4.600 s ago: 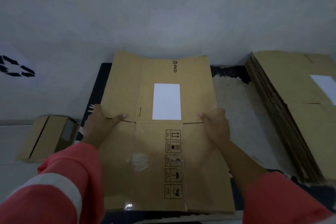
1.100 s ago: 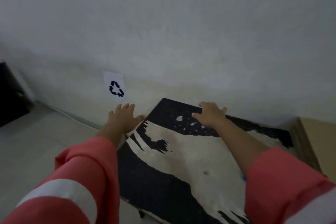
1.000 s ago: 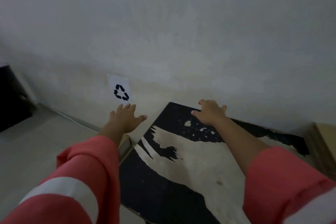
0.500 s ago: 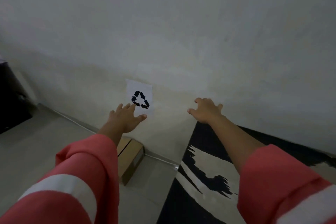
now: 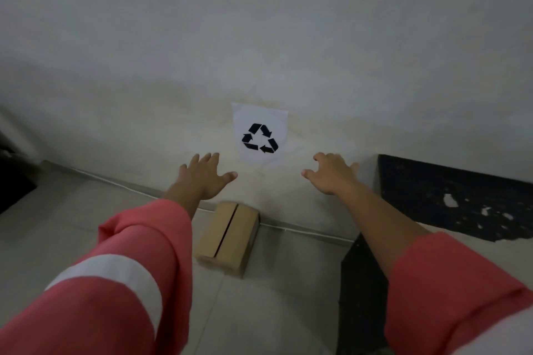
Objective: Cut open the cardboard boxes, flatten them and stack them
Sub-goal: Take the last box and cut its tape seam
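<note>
Swings left from half a second ago, brings the recycling sign (image 5: 261,135) to 12 o'clock and the black worn table (image 5: 418,181) out to 3 o'clock, holds left hand (image 5: 202,176) spread and right hand (image 5: 331,174) loosely curled, both empty, with the closed cardboard box (image 5: 227,235) untouched on the floor (image 5: 86,225) at 6 o'clock.

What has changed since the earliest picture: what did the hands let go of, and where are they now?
Both hands released the flattened cardboard sheet, which is now out of view. The view swung left; the left hand and right hand stretch out empty toward the small cardboard box on the floor, below the recycling sign. Unchanged: that box lies closed by the wall, untouched.
</note>
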